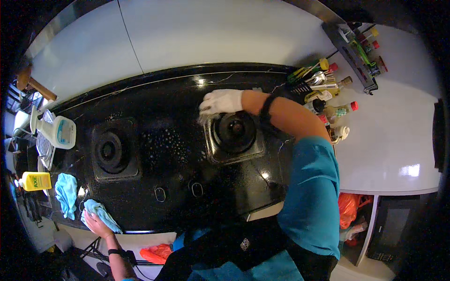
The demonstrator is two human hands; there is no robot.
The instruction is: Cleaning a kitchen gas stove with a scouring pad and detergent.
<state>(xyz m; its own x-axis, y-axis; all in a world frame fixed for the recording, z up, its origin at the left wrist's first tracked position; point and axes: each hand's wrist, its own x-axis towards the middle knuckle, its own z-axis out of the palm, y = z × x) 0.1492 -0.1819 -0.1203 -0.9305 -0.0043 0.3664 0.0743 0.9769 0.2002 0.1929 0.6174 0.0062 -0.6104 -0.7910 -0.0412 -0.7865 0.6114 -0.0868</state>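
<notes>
My right hand [221, 102], in a white glove, presses a scrubbing pad [207, 118], partly hidden under the fingers, at the upper left corner of the right burner [235, 131] of a black gas cooktop. At the counter's front edge my left hand [96, 224] rests on a light blue cloth [102, 210] with its fingers closed over it. A second blue cloth [66, 195] lies crumpled just left of it. The left burner [109, 150] stands between that cloth and the wall, and white droplets or foam [167, 144] dot the surface between the burners.
A white spray bottle [63, 131] and a yellow pump bottle [37, 181] stand at the left. Sauce bottles [339, 111] and a utensil holder [299, 87] are behind my right arm. A wall rack [351, 56] holds jars. Red plastic bags [348, 210] sit in a cabinet at the lower right.
</notes>
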